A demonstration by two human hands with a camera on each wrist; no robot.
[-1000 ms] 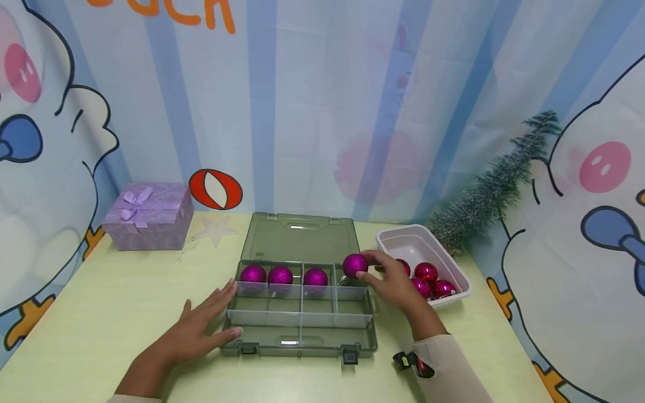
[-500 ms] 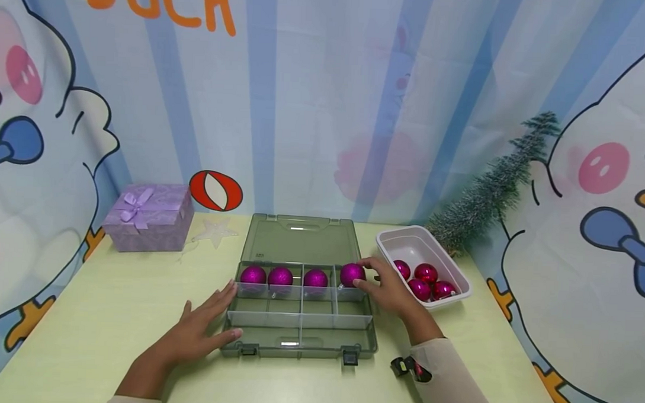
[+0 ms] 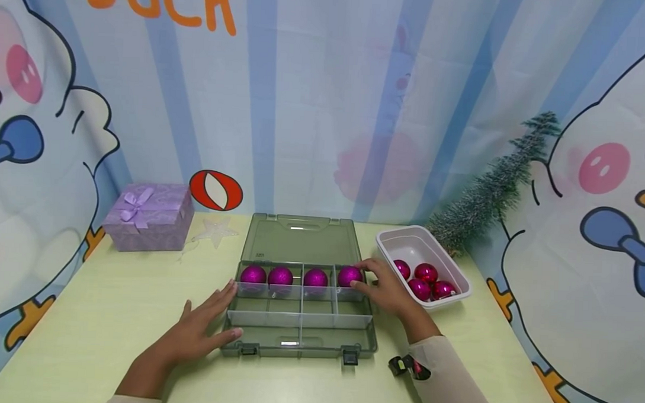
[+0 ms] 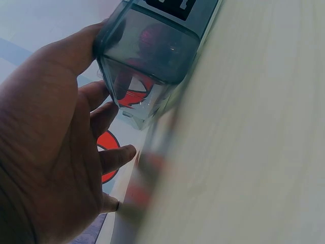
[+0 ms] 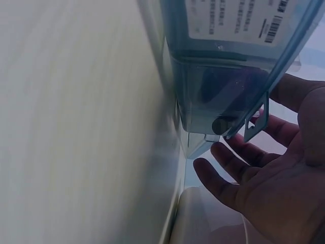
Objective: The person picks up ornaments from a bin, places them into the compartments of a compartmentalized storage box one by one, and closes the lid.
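A green see-through organizer box [image 3: 296, 337] lies with its lid [image 3: 300, 239] folded back. Glittery magenta Christmas baubles sit along its back row: two in the left section, one bauble [image 3: 315, 278] right of the middle divider, and one bauble [image 3: 349, 276] in the far right compartment. With thumb and forefinger, my right hand [image 3: 389, 290] pinches that last bauble at its right side. My left hand [image 3: 195, 324], fingers spread and fairly straight, rests against the box's left side. In the left wrist view, the left thumb and fingertips touch the box corner [image 4: 152, 51].
Right of the box stands a white plastic tub [image 3: 401, 237] holding several shiny red and magenta baubles [image 3: 425, 272]. A small frosted tree [image 3: 488, 189] leans behind it. At the back left are a purple gift box [image 3: 151, 219] and a pale star [image 3: 215, 230].
My right hand has lowered the glittery bauble down and left into the back right compartment, and now stays at its right side. The left hand has kept its place on the box.
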